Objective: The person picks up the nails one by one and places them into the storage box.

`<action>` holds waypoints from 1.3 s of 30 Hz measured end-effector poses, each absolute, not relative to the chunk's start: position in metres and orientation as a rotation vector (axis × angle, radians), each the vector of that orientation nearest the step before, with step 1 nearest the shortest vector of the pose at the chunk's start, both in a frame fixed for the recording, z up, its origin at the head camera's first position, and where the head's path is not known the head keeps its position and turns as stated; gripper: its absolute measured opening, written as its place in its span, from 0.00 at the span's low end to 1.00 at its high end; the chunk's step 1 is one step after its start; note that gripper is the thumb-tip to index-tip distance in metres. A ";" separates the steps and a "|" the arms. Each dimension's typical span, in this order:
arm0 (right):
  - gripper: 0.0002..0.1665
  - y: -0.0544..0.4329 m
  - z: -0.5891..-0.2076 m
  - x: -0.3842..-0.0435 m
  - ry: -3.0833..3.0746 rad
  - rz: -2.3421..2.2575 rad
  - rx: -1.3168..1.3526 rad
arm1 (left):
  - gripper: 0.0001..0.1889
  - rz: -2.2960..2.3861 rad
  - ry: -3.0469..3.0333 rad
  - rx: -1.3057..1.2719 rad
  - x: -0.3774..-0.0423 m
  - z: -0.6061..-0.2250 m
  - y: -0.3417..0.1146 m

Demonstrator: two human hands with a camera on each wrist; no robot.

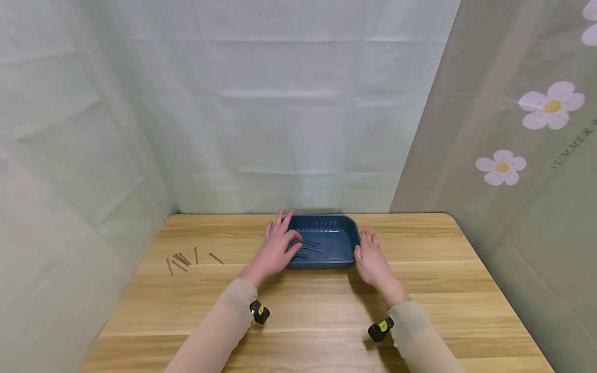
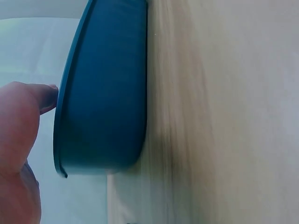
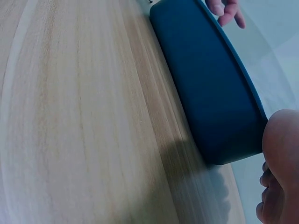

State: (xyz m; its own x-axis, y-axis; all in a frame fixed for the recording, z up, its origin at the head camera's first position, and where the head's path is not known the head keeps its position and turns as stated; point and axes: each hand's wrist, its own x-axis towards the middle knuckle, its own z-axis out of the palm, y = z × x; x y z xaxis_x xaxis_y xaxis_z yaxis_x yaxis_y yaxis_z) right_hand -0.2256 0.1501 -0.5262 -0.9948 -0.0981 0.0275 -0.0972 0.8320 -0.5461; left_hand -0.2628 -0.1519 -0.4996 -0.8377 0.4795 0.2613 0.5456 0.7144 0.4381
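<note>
A dark blue rectangular tray [image 1: 333, 254] stands on the table near its back edge, with several thin nails [image 1: 311, 249] lying inside its left part. Over the tray's left end is my left hand [image 1: 275, 249], thumb and index finger curved with a gap between them, other fingers spread upward. In the left wrist view its thumb [image 2: 44, 95] overlaps the tray rim. My right hand [image 1: 371, 261] rests against the tray's right end, fingers extended along the outside and thumb at the rim, as the right wrist view also shows.
Several more nails [image 1: 183, 259] lie loose on the wooden table [image 1: 308, 311] to the left of the tray. Pale cloth [image 1: 289, 129] hangs behind the table and at both sides, with flowers printed on the right.
</note>
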 end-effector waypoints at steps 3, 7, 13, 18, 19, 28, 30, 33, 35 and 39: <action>0.37 0.151 -0.526 -0.226 2.997 -0.889 -0.153 | 0.02 -0.803 -2.767 -0.839 -0.259 -0.499 -0.157; 0.37 0.151 -0.526 -0.226 2.989 -0.890 -0.150 | 0.02 -0.819 -2.736 -0.843 -0.254 -0.498 -0.168; 0.37 0.152 -0.525 -0.226 2.989 -0.885 -0.148 | 0.04 -0.855 -2.720 -0.758 -0.245 -0.494 -0.190; 0.37 0.152 -0.526 -0.227 2.988 -0.893 -0.147 | 0.05 -0.855 -2.725 -0.662 -0.234 -0.493 -0.214; 0.37 0.151 -0.526 -0.227 2.988 -0.891 -0.148 | 0.06 -0.857 -2.728 -0.640 -0.231 -0.493 -0.220; 0.37 0.149 -0.526 -0.228 2.991 -0.912 -0.149 | 0.05 -0.872 -2.706 -0.427 -0.209 -0.503 -0.283; 0.37 0.149 -0.526 -0.228 2.993 -0.921 -0.148 | 0.04 -0.865 -2.702 -0.390 -0.205 -0.505 -0.298; 0.37 0.150 -0.526 -0.227 2.990 -0.925 -0.145 | 0.03 -0.840 -2.701 -0.355 -0.198 -0.507 -0.320; 0.38 0.150 -0.526 -0.227 2.984 -0.928 -0.141 | 0.04 -0.838 -2.713 -0.337 -0.193 -0.508 -0.332; 0.38 0.150 -0.527 -0.227 2.977 -0.931 -0.139 | 0.06 -0.825 -2.729 -0.304 -0.183 -0.508 -0.354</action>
